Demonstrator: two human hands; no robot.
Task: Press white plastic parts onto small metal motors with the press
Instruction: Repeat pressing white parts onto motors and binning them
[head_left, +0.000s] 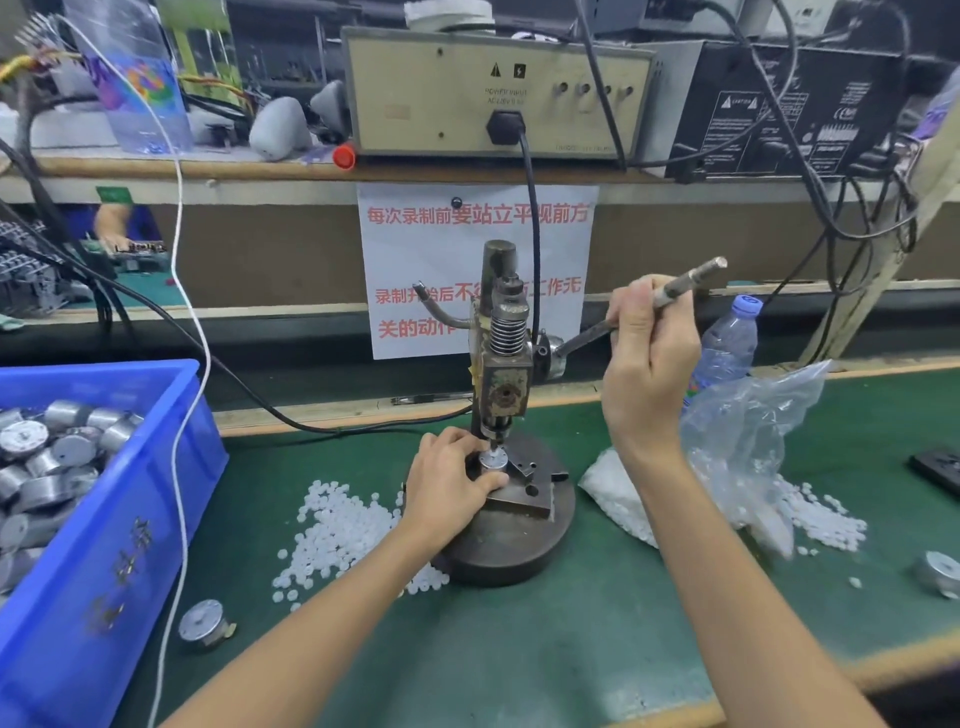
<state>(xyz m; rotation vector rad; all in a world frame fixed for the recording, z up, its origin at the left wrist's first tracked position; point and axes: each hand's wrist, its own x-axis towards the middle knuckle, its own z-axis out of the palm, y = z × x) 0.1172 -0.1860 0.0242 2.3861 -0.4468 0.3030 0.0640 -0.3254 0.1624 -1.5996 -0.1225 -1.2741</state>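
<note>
A small hand press (505, 374) stands on a round dark base (514, 545) in the middle of the green mat. A small metal motor (492, 461) sits on the press's fixture block, right under the ram tip. My left hand (447, 483) holds the motor between thumb and fingers. My right hand (647, 358) grips the press lever (691, 283), which slants up to the right. Loose white plastic parts (343, 530) lie scattered left of the base.
A blue bin (104, 519) of metal motors stands at the left. A clear bag (743, 447) with more white parts lies right of the press, a water bottle (727, 343) behind it. Single motors (203, 622) lie on the mat. Cables hang from the shelf equipment.
</note>
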